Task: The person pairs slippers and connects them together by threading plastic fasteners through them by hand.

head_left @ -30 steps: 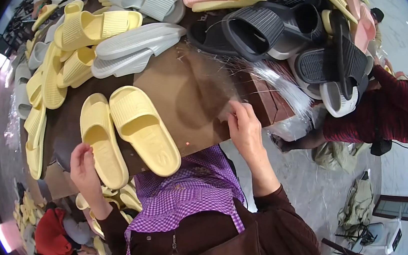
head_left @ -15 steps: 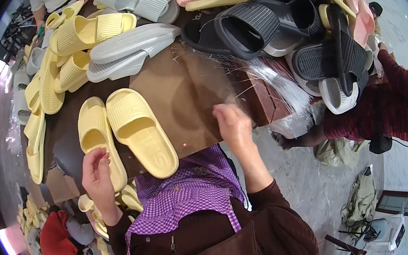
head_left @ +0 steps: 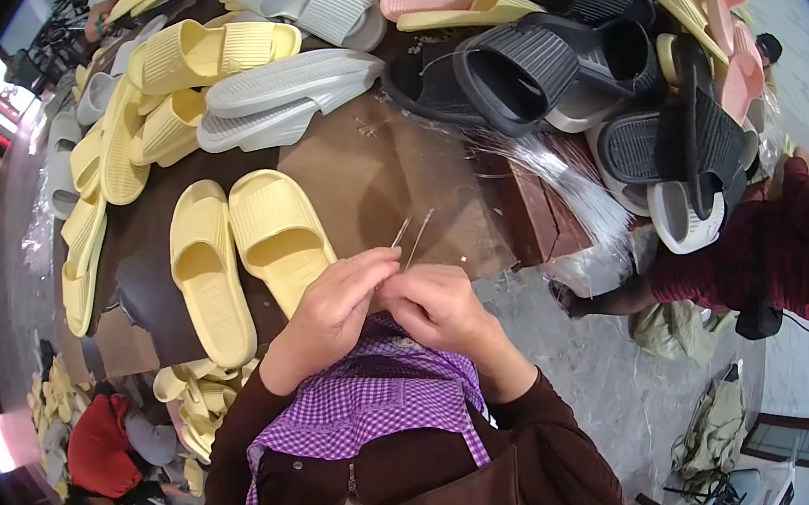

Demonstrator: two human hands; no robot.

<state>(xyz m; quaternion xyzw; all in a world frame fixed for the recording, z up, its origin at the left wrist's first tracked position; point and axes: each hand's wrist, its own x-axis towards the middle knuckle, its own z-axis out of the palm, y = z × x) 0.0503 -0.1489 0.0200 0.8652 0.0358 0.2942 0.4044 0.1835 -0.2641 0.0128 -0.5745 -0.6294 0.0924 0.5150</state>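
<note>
In front of my body, both hands come together with their fingertips pinched. My left hand grips a thin clear strand that sticks up past the fingers. Right beside it, my right hand is closed at the base of another thin upright end; I cannot tell whether both ends belong to one strand. Left of my hands, a pair of yellow slide slippers lies on the brown tabletop: one slipper lies whole in view, the other slipper is partly hidden behind my left hand.
Beyond my right hand, a bundle of clear plastic strands lies over a brown box edge. Piled around the table are grey slippers, yellow slippers and black slippers. People work at right and lower left.
My right hand has come back from the strand bundle to meet my left hand, which has left the yellow slippers and moved right. Thin strand ends now show between the fingers.
</note>
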